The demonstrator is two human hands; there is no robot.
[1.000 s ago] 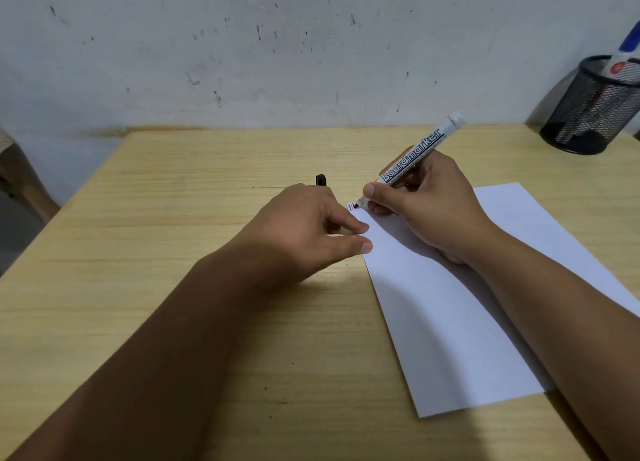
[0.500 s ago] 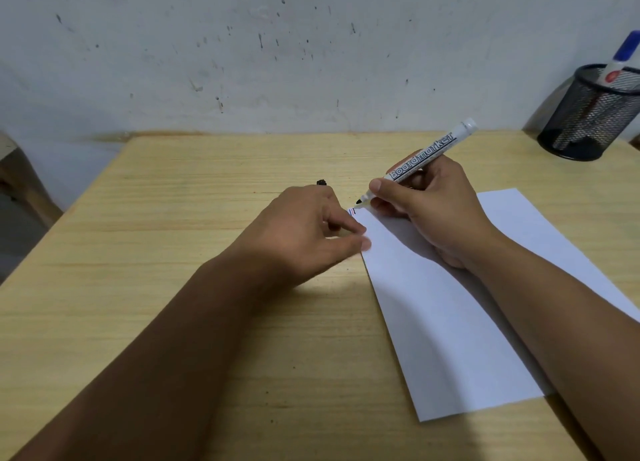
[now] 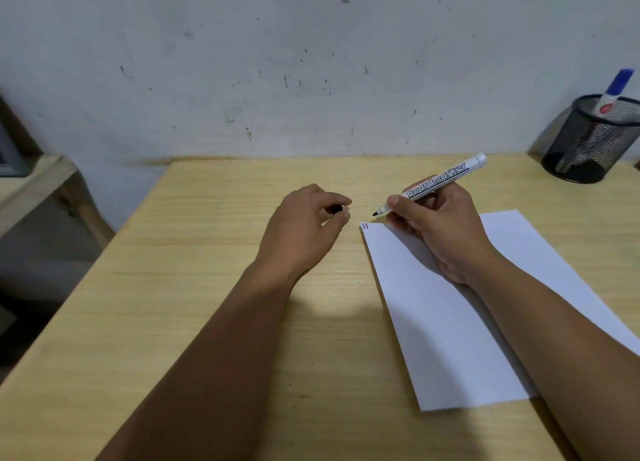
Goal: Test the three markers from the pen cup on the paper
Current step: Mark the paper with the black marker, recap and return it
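Note:
A white sheet of paper (image 3: 446, 325) lies on the wooden table (image 3: 214, 287), with short ink strokes at its top left corner (image 3: 365, 225). My right hand (image 3: 440, 228) grips an uncapped white board marker (image 3: 440, 180), its black tip just above and beyond that corner. My left hand (image 3: 304, 232) is off the paper, to its left, and pinches a small black marker cap (image 3: 336, 209) between thumb and fingertips. At the far right a black mesh pen cup (image 3: 588, 141) holds a blue-capped marker (image 3: 614, 89).
A stained white wall runs behind the table. The edge of a second wooden surface (image 3: 31, 183) shows at the far left, with a gap between it and the table.
My left hand has left the paper's edge, moved up and left, and now has the black cap in its fingertips. The marker tip has lifted off the paper's corner.

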